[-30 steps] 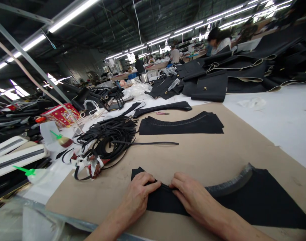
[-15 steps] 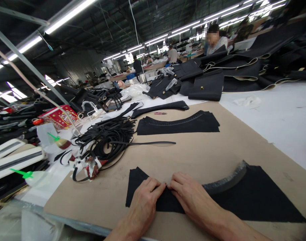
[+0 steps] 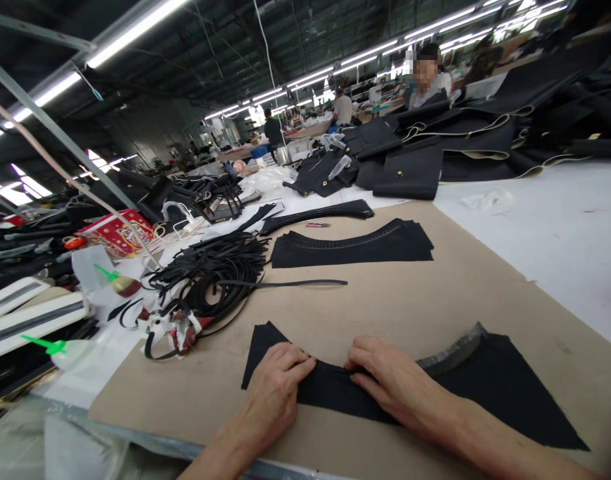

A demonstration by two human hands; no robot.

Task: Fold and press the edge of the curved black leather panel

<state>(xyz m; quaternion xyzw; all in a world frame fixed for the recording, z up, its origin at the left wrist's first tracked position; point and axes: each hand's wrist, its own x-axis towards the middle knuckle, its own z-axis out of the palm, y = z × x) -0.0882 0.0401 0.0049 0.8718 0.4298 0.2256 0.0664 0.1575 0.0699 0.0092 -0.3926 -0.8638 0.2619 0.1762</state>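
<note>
- Both hands lie palm-down on a curved black panel (image 3: 485, 393) at the near edge of the bench (image 3: 435, 300); the left hand (image 3: 273, 390) presses its fingertips on the panel's upper edge near its left end, and the right hand (image 3: 393, 383) does the same just to the right, with a small gap between them. Neither pinches or lifts anything; the fingers look flattened to keep the folded edge down.
- Far left, two glue bottles with green nozzles (image 3: 60, 348) lie at the bench's side, within reach.
- Left of middle, a tangle of black straps (image 3: 215, 277) sits heaped, one long strip (image 3: 295, 283) trailing right.
- Centre, beyond the hands, a stack of similar black panels (image 3: 350, 247) lies flat with its curved edges lined up, likely so each can be taken in turn.
- On the held panel's right part, a grey raised strip (image 3: 455, 350) follows the curved edge.
- Far right, finished black bags (image 3: 410, 173) are piled, and a person (image 3: 428, 83) works behind them.
</note>
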